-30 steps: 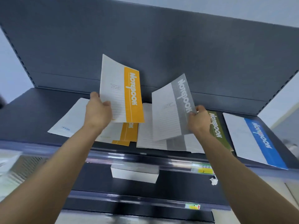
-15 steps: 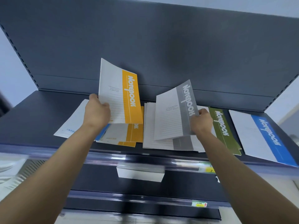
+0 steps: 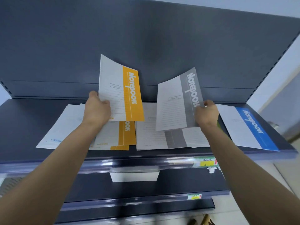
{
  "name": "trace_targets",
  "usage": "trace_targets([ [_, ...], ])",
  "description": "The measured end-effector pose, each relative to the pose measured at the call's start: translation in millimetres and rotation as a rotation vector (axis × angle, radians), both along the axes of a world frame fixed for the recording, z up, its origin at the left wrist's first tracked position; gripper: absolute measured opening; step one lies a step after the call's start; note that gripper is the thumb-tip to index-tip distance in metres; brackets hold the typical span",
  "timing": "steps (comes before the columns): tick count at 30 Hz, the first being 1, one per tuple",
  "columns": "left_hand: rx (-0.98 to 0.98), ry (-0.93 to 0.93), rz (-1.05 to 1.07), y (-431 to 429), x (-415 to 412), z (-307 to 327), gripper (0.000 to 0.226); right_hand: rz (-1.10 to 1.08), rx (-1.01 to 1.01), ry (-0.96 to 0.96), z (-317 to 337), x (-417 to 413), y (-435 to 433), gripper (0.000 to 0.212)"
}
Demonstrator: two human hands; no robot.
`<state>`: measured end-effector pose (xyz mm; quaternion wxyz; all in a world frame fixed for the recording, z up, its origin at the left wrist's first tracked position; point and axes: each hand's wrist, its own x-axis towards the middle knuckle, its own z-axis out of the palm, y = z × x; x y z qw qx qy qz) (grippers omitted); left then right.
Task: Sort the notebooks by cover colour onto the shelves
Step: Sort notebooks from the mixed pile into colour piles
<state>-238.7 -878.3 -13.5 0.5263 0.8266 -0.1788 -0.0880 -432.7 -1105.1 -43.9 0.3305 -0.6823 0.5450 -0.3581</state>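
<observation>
orange Notebook (image 3: 120, 90), grey Notebook (image 3: 177, 101), blue Notebook (image 3: 246, 127)

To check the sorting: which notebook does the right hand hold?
The grey notebook, in the right hand. The left hand holds the orange notebook; the blue notebook lies flat.

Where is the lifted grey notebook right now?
Head view, right of centre: the right hand holds the grey notebook tilted up above the grey pile on the top shelf, right of the held orange notebook.

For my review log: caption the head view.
Left hand holds orange notebook, right hand grey notebook, above the shelf.
</observation>
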Motion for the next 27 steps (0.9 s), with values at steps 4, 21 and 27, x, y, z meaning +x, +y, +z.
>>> trace_targets([
  [4, 0.011, -0.005, -0.020, -8, -7, 1, 0.013, 0.023, 0.060, 0.012, -4, -6, 2, 0.016],
  [21, 0.046, -0.045, 0.078, 6, 1, -5, 0.017, 0.277, 0.228, 0.403, -45, 25, 27, 0.025],
  [27, 0.051, -0.042, 0.083, 12, 5, -5, 0.024, 0.312, 0.185, 0.537, -42, 28, 27, 0.024],
])
